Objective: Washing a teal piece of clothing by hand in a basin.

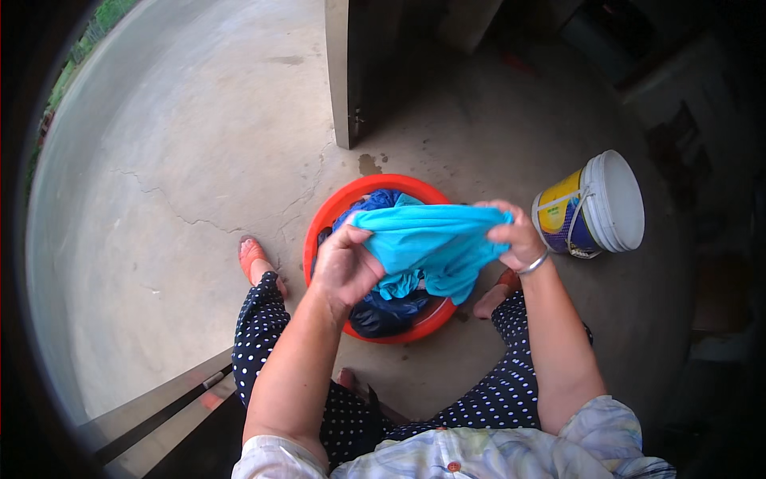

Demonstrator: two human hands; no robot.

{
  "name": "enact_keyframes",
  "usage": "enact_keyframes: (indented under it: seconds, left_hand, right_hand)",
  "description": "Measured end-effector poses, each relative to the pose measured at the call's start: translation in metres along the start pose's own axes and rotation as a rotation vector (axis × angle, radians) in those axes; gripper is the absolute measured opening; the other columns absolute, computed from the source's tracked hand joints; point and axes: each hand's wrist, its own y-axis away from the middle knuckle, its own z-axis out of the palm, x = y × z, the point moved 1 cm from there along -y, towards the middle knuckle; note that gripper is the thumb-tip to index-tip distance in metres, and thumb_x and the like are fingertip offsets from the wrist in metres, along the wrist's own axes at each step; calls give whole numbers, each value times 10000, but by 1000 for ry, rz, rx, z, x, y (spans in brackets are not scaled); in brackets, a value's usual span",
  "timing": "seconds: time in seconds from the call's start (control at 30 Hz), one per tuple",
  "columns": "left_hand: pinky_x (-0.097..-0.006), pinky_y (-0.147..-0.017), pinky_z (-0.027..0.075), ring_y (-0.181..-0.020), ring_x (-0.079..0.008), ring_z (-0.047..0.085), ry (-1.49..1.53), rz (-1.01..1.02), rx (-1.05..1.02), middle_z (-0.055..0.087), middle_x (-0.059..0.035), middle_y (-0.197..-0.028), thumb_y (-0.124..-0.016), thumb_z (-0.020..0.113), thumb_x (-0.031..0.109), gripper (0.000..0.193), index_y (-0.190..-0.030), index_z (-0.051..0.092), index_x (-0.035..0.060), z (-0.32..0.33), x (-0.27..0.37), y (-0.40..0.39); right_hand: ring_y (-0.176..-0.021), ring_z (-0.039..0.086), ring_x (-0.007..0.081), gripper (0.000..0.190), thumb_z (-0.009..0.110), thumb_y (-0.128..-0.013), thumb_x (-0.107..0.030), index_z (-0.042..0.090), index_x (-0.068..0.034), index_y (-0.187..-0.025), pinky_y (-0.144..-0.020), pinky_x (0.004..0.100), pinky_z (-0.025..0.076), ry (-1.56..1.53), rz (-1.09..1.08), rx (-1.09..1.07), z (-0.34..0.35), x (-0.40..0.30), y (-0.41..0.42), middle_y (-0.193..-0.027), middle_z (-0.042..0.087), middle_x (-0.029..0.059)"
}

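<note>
A turquoise cloth garment [428,239] is stretched between my two hands, its lower folds hanging over a red-orange plastic basin [319,206]. My left hand [347,263] grips one end with the thumb on top. At the other end, my right hand [514,236], with a silver bangle at the wrist, pinches the fabric. Inside the basin lie dark blue garments [389,311] and, at its far side, a brighter blue cloth [381,199]. The garment hides part of the basin's contents.
A printed plastic bucket [589,206] with a white rim stands to the right of the basin. Beyond the basin rises a door frame or post [339,78]. My sandalled feet straddle the basin on cracked concrete floor [179,179]. Metal rails [173,389] run at lower left.
</note>
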Motion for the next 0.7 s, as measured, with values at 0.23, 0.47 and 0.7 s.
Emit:
enact_keyframes:
  seconds: [0.23, 0.47, 0.7]
  left_hand:
    - [-437, -847, 421, -935, -287, 544, 59, 20, 359, 577, -137, -973, -847, 491, 336, 392, -1069, 504, 14, -25, -48, -26]
    - [-341, -802, 443, -877, -197, 563, 36, -50, 551, 597, -65, -930, -869, 499, 391, 301, -937, 569, 106, -3, -84, -31]
    - [-352, -554, 450, -569, -207, 542, 106, -98, 106, 558, -42, -615, -877, 455, 385, 348, -641, 518, 138, -80, -41, -19]
  right_hand:
    - [-769, 597, 227, 279, 505, -673, -10, 578, -43, -940, -783, 348, 471, 646, -491, 88, 85, 24, -21, -864, 617, 109]
    - [-520, 540, 310, 165, 585, -699, -149, 517, -18, -624, -476, 359, 419, 1144, -469, 303, 65, 58, -37, -594, 534, 180]
    - [-551, 539, 341, 137, 567, -696, -131, 509, -35, -617, -508, 402, 428, 1085, -769, -23, 128, 59, -8, -592, 533, 174]
